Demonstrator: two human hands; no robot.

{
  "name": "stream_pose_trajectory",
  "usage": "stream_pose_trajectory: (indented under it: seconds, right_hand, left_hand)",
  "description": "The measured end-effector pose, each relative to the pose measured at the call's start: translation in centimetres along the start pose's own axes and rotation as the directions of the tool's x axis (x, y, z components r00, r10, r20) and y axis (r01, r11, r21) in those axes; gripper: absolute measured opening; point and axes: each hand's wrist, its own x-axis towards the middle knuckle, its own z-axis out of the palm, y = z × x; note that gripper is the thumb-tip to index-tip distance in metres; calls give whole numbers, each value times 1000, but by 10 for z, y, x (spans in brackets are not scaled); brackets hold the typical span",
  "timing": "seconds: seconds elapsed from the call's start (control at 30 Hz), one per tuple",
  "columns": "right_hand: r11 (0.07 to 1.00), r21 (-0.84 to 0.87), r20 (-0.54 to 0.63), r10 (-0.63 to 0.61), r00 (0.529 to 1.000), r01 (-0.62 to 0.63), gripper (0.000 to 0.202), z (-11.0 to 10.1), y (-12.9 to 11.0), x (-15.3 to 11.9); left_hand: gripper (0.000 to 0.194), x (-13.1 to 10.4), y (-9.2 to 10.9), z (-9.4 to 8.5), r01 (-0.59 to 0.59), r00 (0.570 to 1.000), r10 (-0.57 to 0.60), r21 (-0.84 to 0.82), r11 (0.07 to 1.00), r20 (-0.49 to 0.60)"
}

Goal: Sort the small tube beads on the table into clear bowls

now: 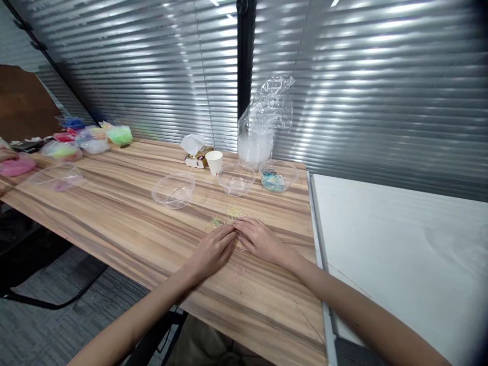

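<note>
Both my hands rest low over the wooden table with their fingertips meeting. My left hand has its fingers bent and pressed together; anything between them is hidden. My right hand has its fingers stretched toward the left fingertips, with a gap above the thumb. Just beyond the fingertips lies a small heap of tiny yellow pieces. A few tiny green pieces are scattered left of it. Some thin pink pieces lie on the near side of my hands. The pieces are too small to name.
Two clear bowls stand beyond my hands; another bowl holds blue-green bits. Behind are a paper cup, a tissue box and bagged stacked bowls. A person's hand shows at far left. A white surface adjoins the table's right edge.
</note>
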Motion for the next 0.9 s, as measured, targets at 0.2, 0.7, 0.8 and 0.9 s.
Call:
stream_pose_trajectory:
  seconds: [0.2,0.7,0.8,0.9]
  right_hand:
    - [1000,4,9,4,1000,-4,34,0,0,0]
    - [1000,7,5,12,1000,-12,36,1,1,0]
    - [1000,3,10,11,1000,-11,36,2,2,0]
    - [1000,8,11,13,1000,-13,37,2,2,0]
  left_hand:
    - [28,0,0,0,7,1000,-7,1,1000,0]
    - [29,1,0,-1,-10,1000,9,-15,1000,-20]
    - [29,1,0,-1,-6,1000,6,-11,1000,-10]
    - [28,1,0,-1,-3,1000,3,-11,1000,-6]
